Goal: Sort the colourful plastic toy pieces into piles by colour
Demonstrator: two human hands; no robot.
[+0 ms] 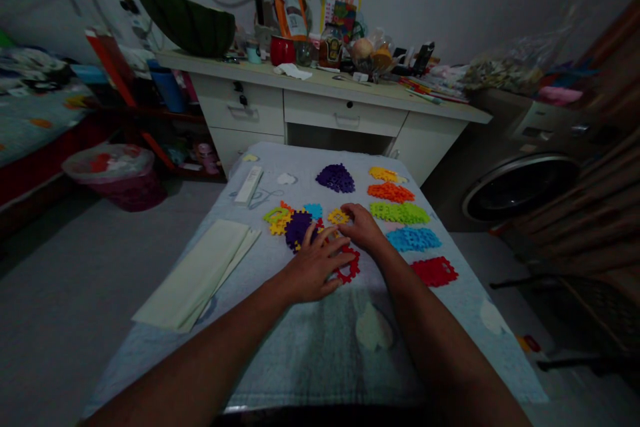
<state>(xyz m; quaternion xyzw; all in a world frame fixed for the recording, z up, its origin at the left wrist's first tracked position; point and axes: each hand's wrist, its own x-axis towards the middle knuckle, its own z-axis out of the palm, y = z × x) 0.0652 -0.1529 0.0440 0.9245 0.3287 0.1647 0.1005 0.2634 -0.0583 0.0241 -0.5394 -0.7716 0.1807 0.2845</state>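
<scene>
A mixed heap of notched plastic building pieces lies mid-table, with a dark purple piece, a yellow piece, a light blue piece and a green piece showing. My left hand rests open over the heap's near right side, fingers spread. Beneath its fingertips a red piece is partly covered. My right hand is closed at the right of the heap, thumb and forefinger pinching the edge of a yellow square piece. Its other fingers are curled and partly hidden.
Sorted groups line the table's right: yellow, orange, green, blue and red pieces. A purple pile sits farther back. Left are folded pale sheets and a white box. A cluttered desk stands behind.
</scene>
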